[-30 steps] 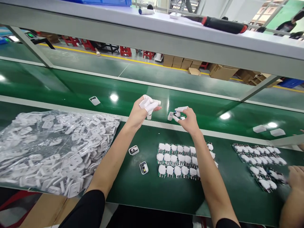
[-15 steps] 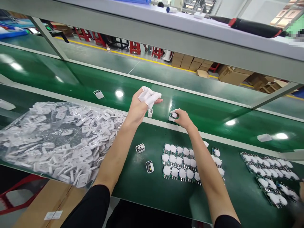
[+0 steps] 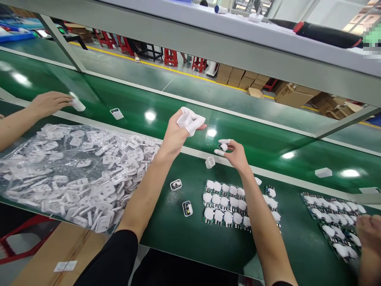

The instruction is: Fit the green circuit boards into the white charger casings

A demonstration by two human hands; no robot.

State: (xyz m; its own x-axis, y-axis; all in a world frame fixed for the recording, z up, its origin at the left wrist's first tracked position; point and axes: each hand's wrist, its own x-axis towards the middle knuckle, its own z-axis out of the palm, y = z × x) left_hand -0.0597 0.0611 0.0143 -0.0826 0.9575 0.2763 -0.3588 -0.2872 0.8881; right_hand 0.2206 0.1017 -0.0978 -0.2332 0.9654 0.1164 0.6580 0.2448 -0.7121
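Raised over the green conveyor belt, my left hand is closed around a white plastic case with its open end showing. White finger covers are on the fingertips. Lower and to the right, my right hand pinches a small circuit board with a white round pad, partly hidden by the covered fingers. Just below those fingers stands another white case, its hollow end up, at the belt's near edge. Two cases with parts inside, one upper and one lower, sit on the near table.
A plastic bag of white parts lies left. Rows of padded circuit boards lie under my right forearm, with more boards farther right. Another person's hand holds a white case at left; a blurred hand is at right.
My right hand has moved slightly right and its fingers have spread a little. A white case now stands below it. A co-worker's hand has entered at left. Cases on the belt have shifted left.
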